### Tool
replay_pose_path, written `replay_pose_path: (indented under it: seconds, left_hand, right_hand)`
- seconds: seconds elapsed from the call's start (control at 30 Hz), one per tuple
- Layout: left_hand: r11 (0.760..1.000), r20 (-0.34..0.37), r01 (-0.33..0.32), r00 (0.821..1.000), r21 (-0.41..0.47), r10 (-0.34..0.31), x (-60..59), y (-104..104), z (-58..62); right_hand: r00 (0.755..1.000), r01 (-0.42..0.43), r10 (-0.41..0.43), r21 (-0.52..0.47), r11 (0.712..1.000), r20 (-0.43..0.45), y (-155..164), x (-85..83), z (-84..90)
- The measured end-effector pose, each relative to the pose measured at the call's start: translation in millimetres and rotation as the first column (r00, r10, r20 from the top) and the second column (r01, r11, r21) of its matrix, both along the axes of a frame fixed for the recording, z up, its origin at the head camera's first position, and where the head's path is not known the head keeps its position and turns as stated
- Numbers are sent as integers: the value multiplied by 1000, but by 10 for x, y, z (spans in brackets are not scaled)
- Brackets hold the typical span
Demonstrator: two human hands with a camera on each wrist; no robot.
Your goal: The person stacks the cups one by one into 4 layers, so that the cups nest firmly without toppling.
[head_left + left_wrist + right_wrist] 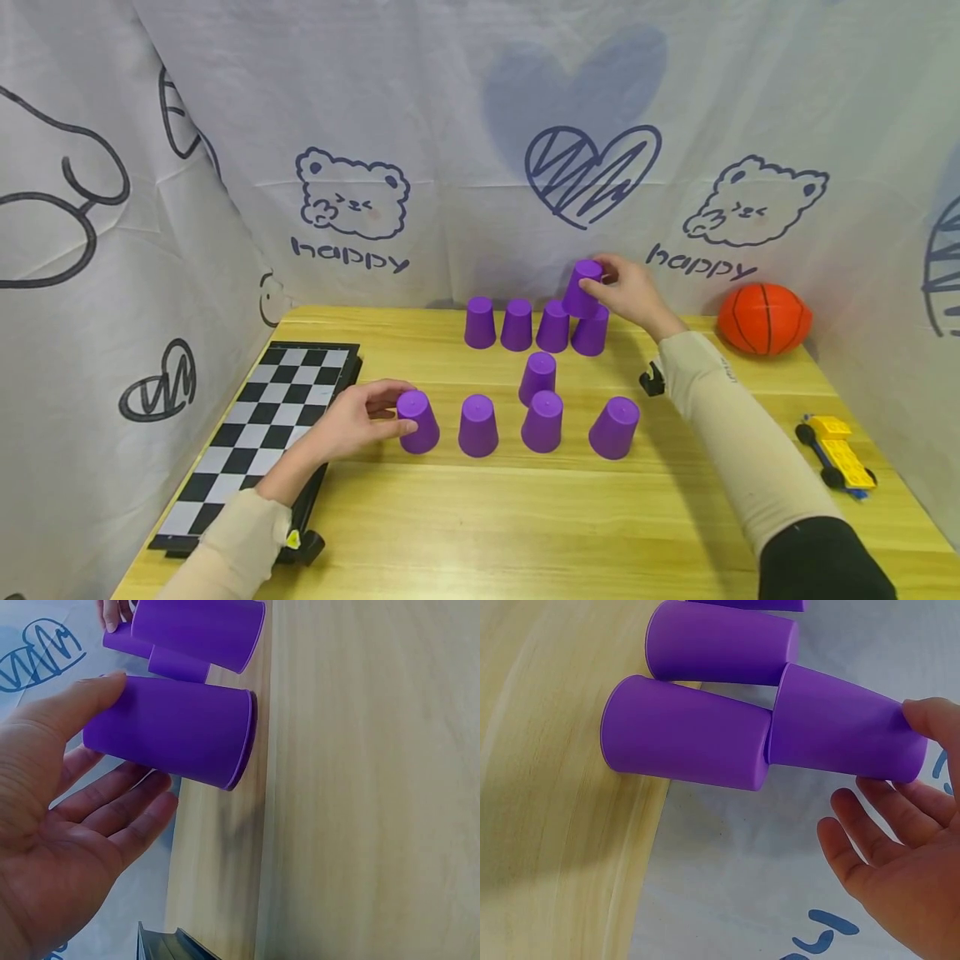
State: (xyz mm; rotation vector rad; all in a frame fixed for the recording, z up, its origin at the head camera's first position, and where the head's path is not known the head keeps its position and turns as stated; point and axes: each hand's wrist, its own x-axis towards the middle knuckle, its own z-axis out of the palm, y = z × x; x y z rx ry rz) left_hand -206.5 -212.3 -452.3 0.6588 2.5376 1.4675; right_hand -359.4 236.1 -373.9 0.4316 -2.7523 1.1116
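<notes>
There are ten purple cups on the wooden table (525, 517), and all of them stand upside down. Four cups make the back row (517, 325). One more cup (582, 288) sits on top of that row, at its right end. One single cup (538, 377) stands alone in the middle. Four cups make the front row (478, 426). There are two hands in view, the left hand (352, 422) and the right hand (630, 292). There is one chessboard (255, 433), black and white. There is one orange ball (763, 319). There is one yellow toy car (837, 451).
</notes>
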Motion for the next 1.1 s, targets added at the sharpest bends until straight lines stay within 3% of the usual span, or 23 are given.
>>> replay_pose_path:
  seconds: [0.17,0.33,0.63,0.87,1.1]
  left_hand:
    - [1000,-3,-21,1000,-12,21,-49,1,65]
    - [998,-6,-57,998,-15,57,-183,45,206]
    - [991,-75,-130,989,-9,129,-539,268,556]
    - [988,-69,-152,986,29,154,-791,484,721]
    - [985,-87,-153,983,75,159,-1075,773,837]
  right_hand:
    - [999,27,-27,-13,1000,33,11,27,31]
    - [997,55,-54,-28,998,48,97,120,116]
    - [999,32,-32,30,999,-15,290,577,245]
    - [999,18,-13,96,995,-48,406,1032,96]
    - [998,-9,17,137,991,-56,435,1345,-156]
